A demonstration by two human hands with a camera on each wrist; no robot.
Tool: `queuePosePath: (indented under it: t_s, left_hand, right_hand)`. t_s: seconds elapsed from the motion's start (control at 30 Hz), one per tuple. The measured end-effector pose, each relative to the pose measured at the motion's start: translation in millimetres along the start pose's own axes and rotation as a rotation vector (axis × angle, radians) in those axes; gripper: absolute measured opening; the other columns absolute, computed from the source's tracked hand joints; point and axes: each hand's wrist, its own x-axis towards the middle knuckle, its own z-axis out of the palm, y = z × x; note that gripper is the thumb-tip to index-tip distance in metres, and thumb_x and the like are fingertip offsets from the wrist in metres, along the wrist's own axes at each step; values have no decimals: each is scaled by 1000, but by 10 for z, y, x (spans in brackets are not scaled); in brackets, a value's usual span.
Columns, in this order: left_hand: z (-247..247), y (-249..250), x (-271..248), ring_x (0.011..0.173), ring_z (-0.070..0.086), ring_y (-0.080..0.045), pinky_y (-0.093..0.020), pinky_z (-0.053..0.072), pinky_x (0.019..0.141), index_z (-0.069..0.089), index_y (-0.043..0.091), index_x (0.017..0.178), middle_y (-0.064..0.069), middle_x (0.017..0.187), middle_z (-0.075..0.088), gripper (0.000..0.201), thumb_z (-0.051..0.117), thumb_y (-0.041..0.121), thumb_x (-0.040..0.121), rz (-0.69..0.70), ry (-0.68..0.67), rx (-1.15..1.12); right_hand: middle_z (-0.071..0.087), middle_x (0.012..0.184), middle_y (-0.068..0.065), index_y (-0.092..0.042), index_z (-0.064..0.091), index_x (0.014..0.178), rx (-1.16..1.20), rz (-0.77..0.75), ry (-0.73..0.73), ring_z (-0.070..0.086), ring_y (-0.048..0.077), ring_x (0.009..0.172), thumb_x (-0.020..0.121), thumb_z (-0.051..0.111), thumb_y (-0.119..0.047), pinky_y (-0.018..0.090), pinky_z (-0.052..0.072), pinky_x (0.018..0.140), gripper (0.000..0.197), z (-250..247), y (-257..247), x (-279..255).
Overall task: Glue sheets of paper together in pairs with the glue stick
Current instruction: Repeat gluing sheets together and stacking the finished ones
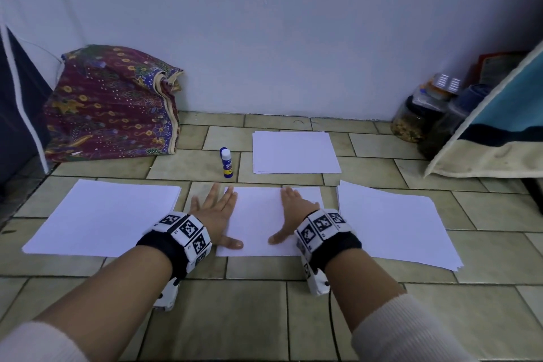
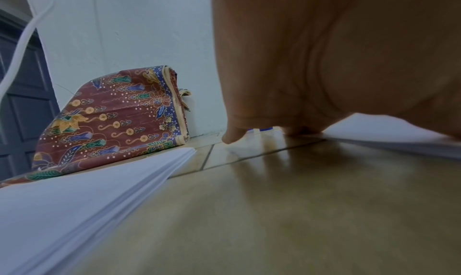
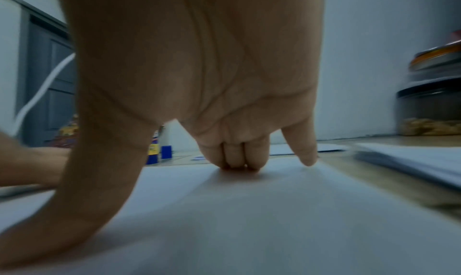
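Observation:
A white sheet of paper lies on the tiled floor in front of me. My left hand lies flat with straight fingers on its left edge, partly on the floor. My right hand presses flat on its right half, fingertips down on the paper. A blue and white glue stick stands capped on the floor just beyond the sheet, and shows behind my right thumb in the right wrist view as the glue stick. Paper stacks lie at left, right and far centre.
A patterned maroon cloth bundle leans against the wall at the back left. Jars stand in the back right corner beside a blue and cream fabric. A dark door is at far left. Bare tiles lie near me.

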Motion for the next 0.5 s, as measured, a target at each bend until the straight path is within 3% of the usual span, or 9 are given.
queuePosePath:
  t_s: [0.13,0.27,0.37,0.5]
  left_hand:
    - [-4,-6,9,138,-37,-27,-61,-6,113,-26,12,147,-1,153,-35,117,55,66,82,8,-5,-9]
    - [3,5,8,139,-35,-28,-62,-6,113,-25,12,148,0,154,-33,117,55,66,82,-2,10,4]
    - [-14,18,-12,140,-34,-28,-61,-6,114,-24,11,148,-1,155,-32,117,55,66,82,-2,21,24]
    - [-72,29,-34,143,-27,-27,-61,-5,114,-19,8,150,-5,158,-24,120,58,68,79,-11,29,123]
  right_hand:
    - [-7,159,8,0,-11,148,30,125,25,2,22,147,63,80,-54,46,19,117,137,-62,166,-90]
    - [0,159,13,4,-5,148,-38,186,32,6,26,147,61,79,-59,47,21,116,136,-95,110,-151]
    - [17,155,12,3,4,147,-35,227,73,23,26,142,59,80,-58,48,28,113,132,-100,61,-163]
    - [22,148,13,-7,19,144,-44,311,131,19,30,140,57,78,-64,47,35,106,119,-53,48,-237]
